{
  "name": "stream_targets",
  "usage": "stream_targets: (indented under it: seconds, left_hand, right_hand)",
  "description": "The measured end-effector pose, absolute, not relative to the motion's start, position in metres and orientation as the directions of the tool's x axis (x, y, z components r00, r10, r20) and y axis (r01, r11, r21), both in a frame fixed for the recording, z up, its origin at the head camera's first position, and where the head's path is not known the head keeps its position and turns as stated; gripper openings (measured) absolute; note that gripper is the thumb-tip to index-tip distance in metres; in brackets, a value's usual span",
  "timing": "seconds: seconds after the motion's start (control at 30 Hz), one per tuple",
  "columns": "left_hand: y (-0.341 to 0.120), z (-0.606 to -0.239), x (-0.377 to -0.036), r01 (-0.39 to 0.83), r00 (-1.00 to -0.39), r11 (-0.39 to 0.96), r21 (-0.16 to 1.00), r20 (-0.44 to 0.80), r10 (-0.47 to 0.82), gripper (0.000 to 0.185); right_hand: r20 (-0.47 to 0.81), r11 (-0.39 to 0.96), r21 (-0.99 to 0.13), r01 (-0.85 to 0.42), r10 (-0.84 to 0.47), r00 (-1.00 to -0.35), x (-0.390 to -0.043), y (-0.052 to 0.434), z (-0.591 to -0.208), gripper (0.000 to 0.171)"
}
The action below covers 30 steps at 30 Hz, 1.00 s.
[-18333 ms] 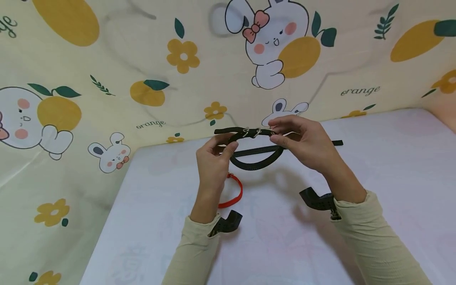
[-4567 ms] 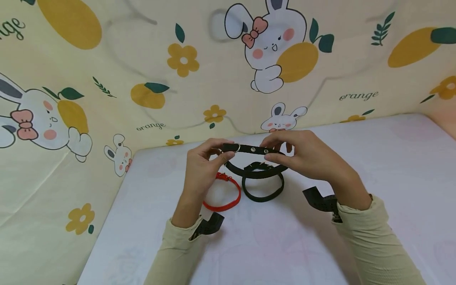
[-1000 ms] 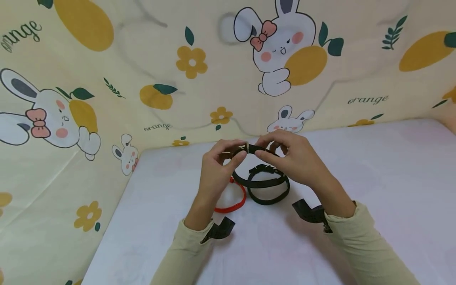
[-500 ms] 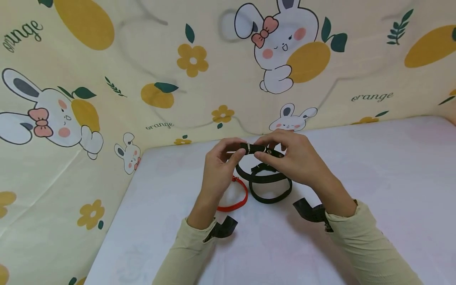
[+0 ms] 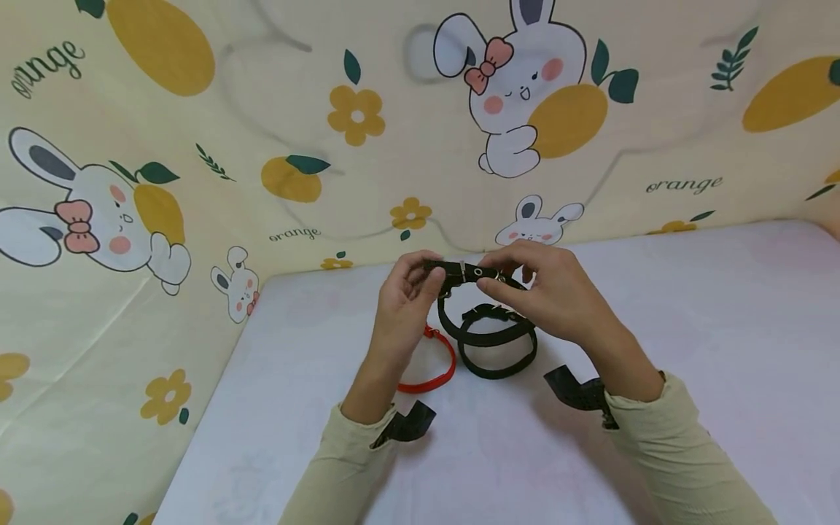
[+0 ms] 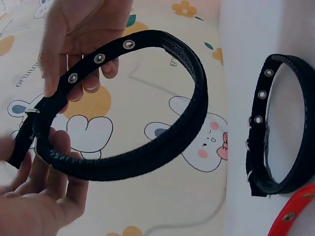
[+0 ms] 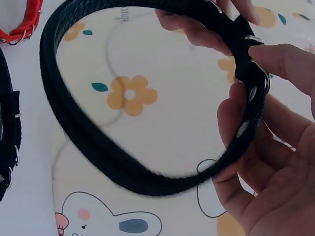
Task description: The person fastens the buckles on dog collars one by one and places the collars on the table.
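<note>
Above the white table, both hands pinch a looped black collar: left hand at the buckle end, right hand on the eyelet strap.

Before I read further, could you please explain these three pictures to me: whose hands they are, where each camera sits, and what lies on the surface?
There is no machine here: a person works with two bare hands. One camera sits on the head and looks down; one sits on each wrist, close to that hand's work. The left hand and right hand together hold a black collar bent into a loop, above the white surface. The fingers pinch it near its metal buckle. On the surface lie a second black collar, closed into a ring, and beside it a red collar. Behind hangs a cloth with rabbits and oranges.
</note>
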<state>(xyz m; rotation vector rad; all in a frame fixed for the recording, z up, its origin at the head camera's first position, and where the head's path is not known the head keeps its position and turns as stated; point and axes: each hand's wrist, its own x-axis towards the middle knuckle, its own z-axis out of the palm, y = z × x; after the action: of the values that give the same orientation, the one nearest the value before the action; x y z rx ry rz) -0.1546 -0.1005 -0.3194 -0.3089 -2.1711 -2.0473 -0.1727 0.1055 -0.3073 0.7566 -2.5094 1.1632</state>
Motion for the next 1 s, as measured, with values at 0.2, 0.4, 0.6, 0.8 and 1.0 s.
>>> stream_targets:
  seconds: [0.2, 0.4, 0.6, 0.8, 1.0]
  left_hand:
    - [-0.0990, -0.3197, -0.1532, 0.255, -0.967, 0.027, 0.967, 0.255, -0.019, 0.027]
    - [-0.0992, -0.3163, -0.1520, 0.243, -0.970, 0.003, 0.970, 0.243, -0.034, 0.024]
    - [-0.1014, -0.3142, -0.1513, 0.215, -0.977, -0.036, 0.976, 0.215, -0.012, 0.021]
    - [-0.1031, -0.3151, -0.1529, 0.194, -0.976, -0.149, 0.970, 0.206, 0.067, 0.023]
    - [-0.1010, -0.3179, -0.1539, 0.197, -0.975, -0.187, 0.962, 0.212, 0.064, 0.023]
  right_hand:
    - [0.452, 0.527, -0.626, -0.575, -0.356, -0.818, -0.1726, 0.1044, -0.3064, 0.016]
    - [0.426, 0.537, -0.631, -0.561, -0.365, -0.828, -0.1711, 0.1049, -0.3053, 0.016]
    - [0.424, 0.530, -0.643, -0.553, -0.355, -0.833, -0.1693, 0.1065, -0.3043, 0.017]
    - [0.427, 0.535, -0.644, -0.547, -0.343, -0.837, -0.1702, 0.1050, -0.3055, 0.017]
    - [0.417, 0.529, -0.649, -0.547, -0.354, -0.837, -0.1714, 0.1032, -0.3062, 0.018]
